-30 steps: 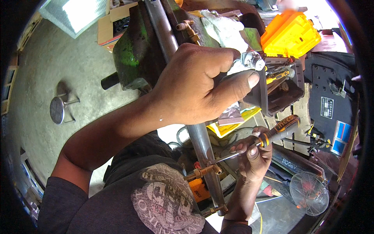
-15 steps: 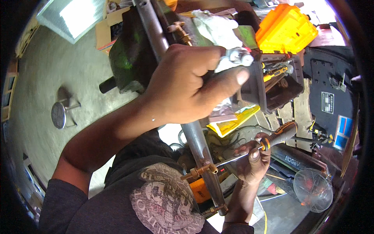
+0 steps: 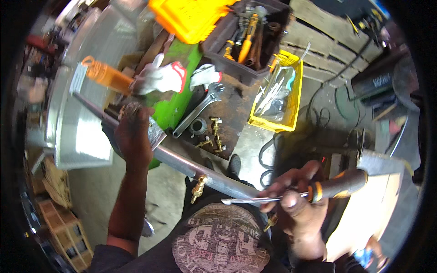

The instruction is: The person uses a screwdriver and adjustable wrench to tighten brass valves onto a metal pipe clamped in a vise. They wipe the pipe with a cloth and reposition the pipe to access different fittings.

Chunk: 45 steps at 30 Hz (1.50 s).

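Observation:
A long grey metal pipe (image 3: 182, 164) runs across in front of me, slanting down to the right. Brass fittings stick out from it, one (image 3: 199, 189) near its middle and another (image 3: 271, 222) by my right hand. My left hand (image 3: 133, 134) is closed at the pipe's left part, beside a shiny silver flat piece (image 3: 157, 133); what its fingers hold is hidden. My right hand (image 3: 302, 207) grips a screwdriver (image 3: 339, 185) with a black and orange handle. Its metal shaft points left, above my shirt and near the pipe's right end.
Beyond the pipe, a bench (image 3: 239, 109) bears an adjustable wrench (image 3: 200, 109), a metal ring (image 3: 197, 127), several loose brass fittings (image 3: 216, 136) and white gloves (image 3: 164, 78). Farther off are a black toolbox (image 3: 214, 57) with an orange lid (image 3: 191, 20), a yellow basket (image 3: 297, 95) and a wooden pallet (image 3: 314, 43).
The view has swung, and the pipe now lies more crosswise. My left hand appears farther left and lower. My right hand still holds the screwdriver, its shaft now pointing nearly straight left.

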Motion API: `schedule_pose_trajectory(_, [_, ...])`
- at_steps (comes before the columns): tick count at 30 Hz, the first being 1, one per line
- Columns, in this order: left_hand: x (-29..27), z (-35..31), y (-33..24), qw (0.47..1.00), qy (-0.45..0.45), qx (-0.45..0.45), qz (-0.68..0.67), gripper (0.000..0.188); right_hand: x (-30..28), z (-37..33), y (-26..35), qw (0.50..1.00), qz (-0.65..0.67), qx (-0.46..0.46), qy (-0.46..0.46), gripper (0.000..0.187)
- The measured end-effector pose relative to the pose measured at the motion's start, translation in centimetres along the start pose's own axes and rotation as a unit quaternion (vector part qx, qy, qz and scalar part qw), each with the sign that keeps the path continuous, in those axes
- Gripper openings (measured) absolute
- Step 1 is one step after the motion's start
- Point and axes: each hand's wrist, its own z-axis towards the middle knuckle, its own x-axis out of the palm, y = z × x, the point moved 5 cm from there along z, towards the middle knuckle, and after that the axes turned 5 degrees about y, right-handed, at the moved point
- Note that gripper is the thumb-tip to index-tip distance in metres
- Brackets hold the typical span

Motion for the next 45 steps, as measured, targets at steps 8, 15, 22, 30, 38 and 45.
schedule_pose_trajectory(8, [0.7, 1.0, 0.4, 0.988, 0.129, -0.049, -0.069, 0.028, 1.8, -6.8, -2.9, 0.945, -0.202, -0.252, -0.06, 0.038])
schedule_pose_trajectory(15, [-1.5, 3.8, 2.5, 0.981, 0.192, 0.005, 0.026, 0.031, 1.6, -7.0, -7.5, 0.919, -0.259, -0.257, -0.15, 0.037])
schedule_pose_trajectory(22, [-1.4, 3.5, 1.8, 0.98, 0.191, 0.053, 0.008, 0.03, 1.4, -6.2, -10.4, 0.897, -0.298, -0.303, -0.12, 0.036])
schedule_pose_trajectory(30, [-1.5, 3.5, 2.0, 0.978, 0.197, 0.069, -0.014, 0.031, 0.9, -5.4, -12.9, 0.879, -0.246, -0.382, -0.147, 0.034])
schedule_pose_trajectory(38, [-1.8, 3.4, 1.6, 0.977, 0.197, 0.071, 0.023, 0.034, 0.7, -5.4, -13.3, 0.887, -0.238, -0.376, -0.122, 0.038])
schedule_pose_trajectory(45, [-1.3, 3.5, 1.6, 0.976, 0.201, 0.082, -0.001, 0.034, 1.1, -5.6, -13.0, 0.878, -0.258, -0.386, -0.117, 0.033])
